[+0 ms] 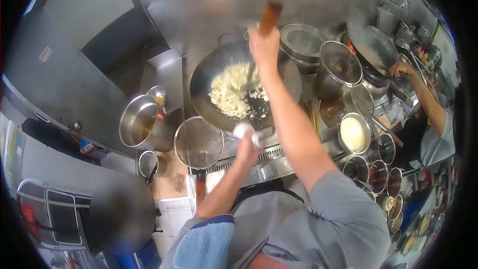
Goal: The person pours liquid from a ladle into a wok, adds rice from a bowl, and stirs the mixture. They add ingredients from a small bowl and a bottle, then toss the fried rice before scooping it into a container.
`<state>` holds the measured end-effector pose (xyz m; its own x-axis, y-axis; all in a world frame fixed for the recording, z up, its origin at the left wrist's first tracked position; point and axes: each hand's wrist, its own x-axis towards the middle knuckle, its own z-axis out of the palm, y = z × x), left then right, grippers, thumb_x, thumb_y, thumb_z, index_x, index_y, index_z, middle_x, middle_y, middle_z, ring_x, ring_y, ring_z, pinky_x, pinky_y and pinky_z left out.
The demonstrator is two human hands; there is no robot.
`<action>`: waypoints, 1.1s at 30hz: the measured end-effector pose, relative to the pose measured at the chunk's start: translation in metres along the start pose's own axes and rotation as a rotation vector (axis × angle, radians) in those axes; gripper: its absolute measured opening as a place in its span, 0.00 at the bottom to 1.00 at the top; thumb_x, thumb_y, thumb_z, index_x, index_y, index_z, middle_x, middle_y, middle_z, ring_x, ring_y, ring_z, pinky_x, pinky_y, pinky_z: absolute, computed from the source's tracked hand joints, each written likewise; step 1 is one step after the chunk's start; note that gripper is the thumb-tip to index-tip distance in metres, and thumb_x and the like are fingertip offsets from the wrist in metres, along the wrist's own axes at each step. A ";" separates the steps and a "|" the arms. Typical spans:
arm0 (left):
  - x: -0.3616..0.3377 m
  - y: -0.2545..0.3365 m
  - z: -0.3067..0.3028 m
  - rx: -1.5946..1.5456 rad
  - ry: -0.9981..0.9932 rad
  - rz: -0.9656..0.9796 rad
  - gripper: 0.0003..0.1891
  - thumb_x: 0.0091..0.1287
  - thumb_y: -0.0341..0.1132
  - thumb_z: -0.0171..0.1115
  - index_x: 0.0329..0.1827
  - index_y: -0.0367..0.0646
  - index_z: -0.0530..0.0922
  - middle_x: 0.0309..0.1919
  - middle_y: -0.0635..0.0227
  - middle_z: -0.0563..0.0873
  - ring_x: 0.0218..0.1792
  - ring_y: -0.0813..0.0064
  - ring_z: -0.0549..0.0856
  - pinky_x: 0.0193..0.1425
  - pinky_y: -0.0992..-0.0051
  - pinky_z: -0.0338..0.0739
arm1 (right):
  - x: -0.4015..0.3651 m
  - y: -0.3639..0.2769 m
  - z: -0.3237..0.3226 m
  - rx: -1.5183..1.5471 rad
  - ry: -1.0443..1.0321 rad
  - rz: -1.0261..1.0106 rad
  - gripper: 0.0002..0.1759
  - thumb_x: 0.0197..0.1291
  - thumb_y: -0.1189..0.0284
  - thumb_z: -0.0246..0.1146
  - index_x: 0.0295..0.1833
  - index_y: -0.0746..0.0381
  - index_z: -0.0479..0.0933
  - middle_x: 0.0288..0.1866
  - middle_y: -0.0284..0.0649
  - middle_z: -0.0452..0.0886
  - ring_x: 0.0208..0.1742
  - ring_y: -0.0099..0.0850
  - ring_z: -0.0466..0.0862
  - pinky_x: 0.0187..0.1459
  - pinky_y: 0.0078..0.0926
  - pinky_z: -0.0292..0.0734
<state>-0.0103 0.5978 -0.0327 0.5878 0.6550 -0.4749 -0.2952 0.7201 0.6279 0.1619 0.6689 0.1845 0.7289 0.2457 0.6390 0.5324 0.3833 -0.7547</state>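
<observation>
My left hand (247,152) is closed around a bunched white cloth (244,130) at the near rim of a large dark wok (204,74). Pale chopped food (229,89) lies in the wok, heaped toward its left side. My right hand (264,46) is raised over the wok's far right side and grips a long-handled wok utensil (270,16) by its brown wooden handle. The handle points up and away, and the shaft runs down into the food. Motion blurs the utensil, and its head is hidden in the food.
A wire strainer (199,144) rests beside my left forearm, near a metal pot of oily liquid (142,122). To the right stand a strainer-topped pot (341,65), a bowl of pale liquid (353,134) and several seasoning bowls. A co-worker's hand (402,68) is at another wok (371,50).
</observation>
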 end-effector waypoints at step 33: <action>0.065 0.060 -0.019 0.268 -0.084 -0.346 0.12 0.63 0.49 0.53 0.39 0.54 0.76 0.27 0.78 0.79 0.28 0.80 0.78 0.22 0.77 0.69 | 0.094 0.047 0.062 0.490 -0.316 0.394 0.16 0.53 0.80 0.61 0.19 0.57 0.63 0.11 0.26 0.60 0.07 0.18 0.59 0.10 0.19 0.49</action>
<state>-0.0044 0.6878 -0.0377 0.6797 0.3572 -0.6406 0.1289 0.8017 0.5837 0.2290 0.7655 0.2181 0.6283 0.6673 0.4000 -0.0554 0.5512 -0.8325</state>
